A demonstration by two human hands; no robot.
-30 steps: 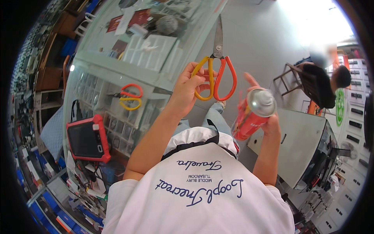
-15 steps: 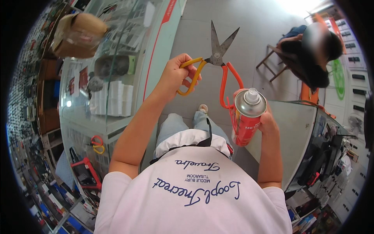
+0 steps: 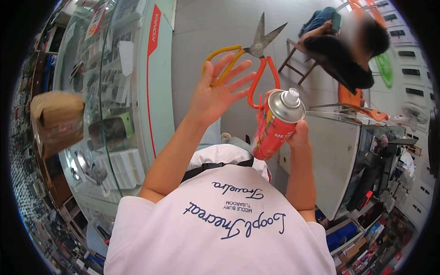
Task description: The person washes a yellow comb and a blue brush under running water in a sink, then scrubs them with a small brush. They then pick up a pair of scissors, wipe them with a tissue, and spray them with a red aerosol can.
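My right hand (image 3: 300,134) is wrapped round a red spray can (image 3: 273,135) with a silver top and a clear cap. Beside the can, at the same hand, is the orange handle of large scissors (image 3: 259,46); how the fingers hold it is hidden behind the can. The scissors' dark blades stand apart and point away from me. Their yellow handle lies against my left hand (image 3: 215,94), near the thumb and across the fingers. That hand is open, its fingers spread and not closed round the handle. A thin red straw runs along the can's side.
To the left stands a glass display case (image 3: 162,91) with goods inside, and a brown cardboard box (image 3: 57,119) rests on it. At right is another glass counter (image 3: 325,156). A person (image 3: 339,59) sits on a wooden chair (image 3: 293,64) ahead, holding a phone.
My left fingers have let go of the yellow handle and spread out. The scissors and can have shifted slightly away and left in view. The view has turned, with the left case moving nearer.
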